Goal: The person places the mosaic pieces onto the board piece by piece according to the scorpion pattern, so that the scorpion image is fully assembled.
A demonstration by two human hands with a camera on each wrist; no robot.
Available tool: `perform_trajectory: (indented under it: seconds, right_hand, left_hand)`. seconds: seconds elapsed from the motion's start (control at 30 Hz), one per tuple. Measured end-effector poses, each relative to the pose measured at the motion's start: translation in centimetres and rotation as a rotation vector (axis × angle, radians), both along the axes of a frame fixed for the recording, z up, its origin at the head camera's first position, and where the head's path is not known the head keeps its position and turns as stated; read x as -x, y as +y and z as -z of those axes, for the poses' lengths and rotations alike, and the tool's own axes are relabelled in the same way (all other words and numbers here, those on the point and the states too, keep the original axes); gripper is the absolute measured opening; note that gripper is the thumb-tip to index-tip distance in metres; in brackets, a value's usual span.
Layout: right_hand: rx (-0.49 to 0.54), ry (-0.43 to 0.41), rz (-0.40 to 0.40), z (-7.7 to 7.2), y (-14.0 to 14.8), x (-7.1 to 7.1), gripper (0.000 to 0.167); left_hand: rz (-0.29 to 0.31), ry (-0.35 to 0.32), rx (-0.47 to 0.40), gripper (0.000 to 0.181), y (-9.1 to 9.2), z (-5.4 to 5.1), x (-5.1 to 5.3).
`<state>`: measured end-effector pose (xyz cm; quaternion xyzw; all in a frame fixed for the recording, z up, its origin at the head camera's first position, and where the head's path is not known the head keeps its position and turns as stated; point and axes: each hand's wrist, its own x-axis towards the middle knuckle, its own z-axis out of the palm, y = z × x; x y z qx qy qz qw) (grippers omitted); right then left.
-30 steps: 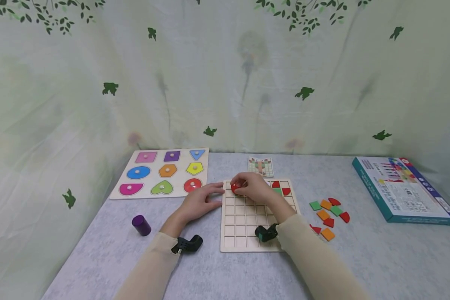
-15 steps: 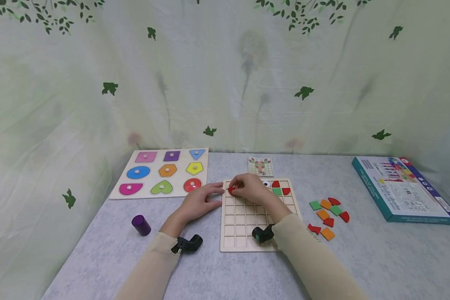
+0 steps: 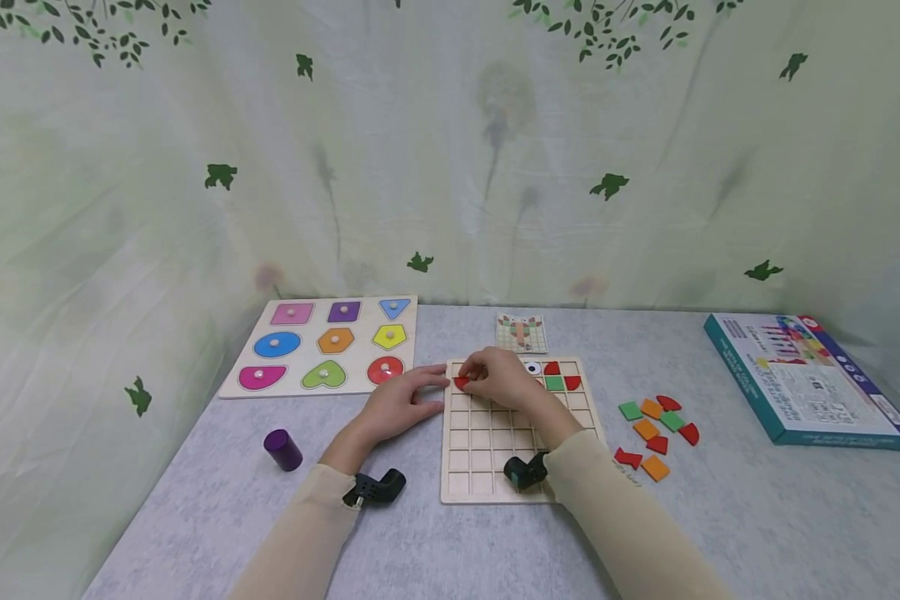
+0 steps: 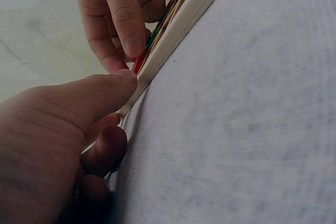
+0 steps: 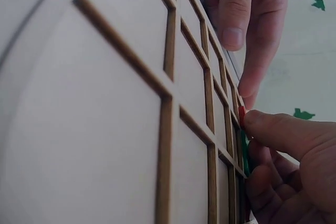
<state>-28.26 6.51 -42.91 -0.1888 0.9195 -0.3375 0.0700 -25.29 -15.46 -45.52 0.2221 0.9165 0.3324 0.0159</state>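
Observation:
A wooden grid board (image 3: 487,483) lies in the middle of the table. At its upper left my right hand (image 3: 504,380) pinches a red quarter-round tile (image 3: 461,383) low against the grid. In the right wrist view the thumb is on the red tile (image 5: 242,115), with a green tile (image 5: 245,153) beside it. My left hand (image 3: 396,407) rests at the board's left edge, fingers extended and touching it. On the upper right of the grid sit a green square (image 3: 555,383), red tiles (image 3: 572,383) and an eye tile (image 3: 532,367). My right hand hides part of the upper rows.
Several loose red, orange and green tiles (image 3: 647,430) lie right of the board. Behind it is a pattern card (image 3: 521,333). A knobbed shape puzzle (image 3: 360,375) and a purple cylinder (image 3: 282,451) are at left, a teal-edged box (image 3: 810,383) at right.
My right hand has shifted slightly left with the red tile, to the grid's left column. The eye tile has come into view. My left hand has stayed put.

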Motion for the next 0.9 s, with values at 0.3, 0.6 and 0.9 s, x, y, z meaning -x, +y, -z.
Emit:
perform_trajectory:
  seconds: [0.3, 0.6, 0.9]
  right_hand:
    - [-0.005, 0.003, 0.020, 0.29, -0.33, 0.06, 0.010]
    - [-0.017, 0.020, 0.017, 0.26, -0.29, -0.07, 0.012]
    - [0.072, -0.027, 0.000, 0.07, 0.44, -0.46, 0.010]
  left_hand:
    - [-0.004, 0.008, 0.017, 0.039, 0.00, -0.01, -0.01]
    - [-0.002, -0.001, 0.007, 0.040, 0.04, -0.12, -0.07]
    - [-0.004, -0.013, 0.001, 0.042, 0.02, -0.01, -0.12]
